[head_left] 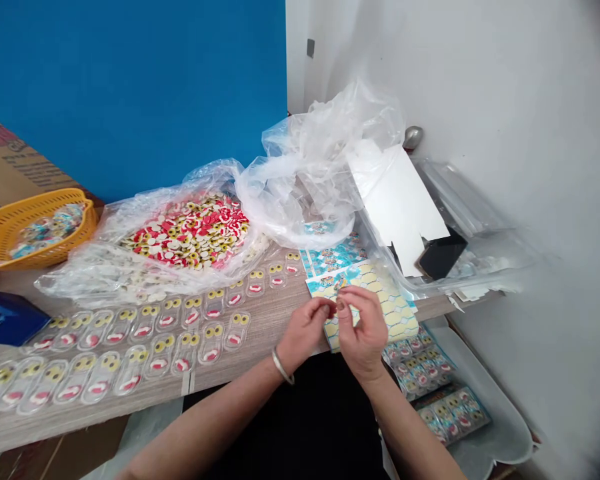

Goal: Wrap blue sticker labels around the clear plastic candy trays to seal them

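Observation:
My left hand (pixel 305 333) and my right hand (pixel 363 333) meet with fingertips pinched together over a sticker sheet (pixel 395 307). A tiny piece seems to be between the fingers, too small to make out. Most of this sheet is bare yellow backing with blue outlines; a few coloured stickers show at its top left corner. Under its far edge lies another sheet of blue printed stickers (pixel 333 257). Left of my hands, clear plastic blister shells (pixel 237 330) lie in two rows, each with a pair of yellow eye pieces and a red-and-white mouth piece.
An open plastic bag (pixel 185 233) of loose eye and mouth pieces stands behind the rows. At far left are a yellow basket (pixel 55 250) and a blue box (pixel 10 319). A clear tray (pixel 473 267) with white card (pixel 395 200) sits right; filled packs (pixel 455 413) rest in a bin below.

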`<action>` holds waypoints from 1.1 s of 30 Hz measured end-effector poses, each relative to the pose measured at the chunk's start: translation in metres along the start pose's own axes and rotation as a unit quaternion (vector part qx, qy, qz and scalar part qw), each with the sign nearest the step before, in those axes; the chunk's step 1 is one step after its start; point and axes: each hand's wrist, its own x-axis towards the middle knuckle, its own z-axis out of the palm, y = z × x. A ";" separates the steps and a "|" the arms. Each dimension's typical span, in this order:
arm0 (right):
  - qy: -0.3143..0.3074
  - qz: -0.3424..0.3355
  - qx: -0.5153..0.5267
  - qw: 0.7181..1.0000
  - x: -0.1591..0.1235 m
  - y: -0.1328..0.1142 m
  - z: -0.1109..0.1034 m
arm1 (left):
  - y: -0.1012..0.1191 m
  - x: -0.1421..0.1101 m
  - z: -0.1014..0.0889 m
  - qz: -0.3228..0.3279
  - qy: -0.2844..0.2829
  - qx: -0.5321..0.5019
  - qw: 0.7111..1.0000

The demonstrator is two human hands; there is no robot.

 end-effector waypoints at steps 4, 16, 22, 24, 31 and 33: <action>-0.121 -0.093 0.006 0.988 -0.029 0.006 0.024 | 0.017 -0.043 -0.020 -0.107 0.065 -0.291 0.948; -0.419 -0.056 -0.061 0.904 -0.045 -0.036 0.113 | 0.026 -0.125 -0.169 -0.011 0.428 -0.311 0.848; -0.464 -0.072 -0.096 0.878 -0.046 -0.033 0.132 | 0.026 -0.144 -0.186 -0.013 0.462 -0.317 0.828; -0.474 -0.084 -0.093 0.871 -0.044 -0.027 0.124 | 0.021 -0.143 -0.179 -0.034 0.444 -0.321 0.836; -0.488 -0.082 -0.107 0.862 -0.037 -0.004 0.082 | 0.003 -0.123 -0.141 -0.120 0.300 -0.311 0.894; -0.488 -0.077 -0.109 0.862 -0.038 -0.002 0.078 | -0.002 -0.116 -0.132 -0.136 0.264 -0.307 0.904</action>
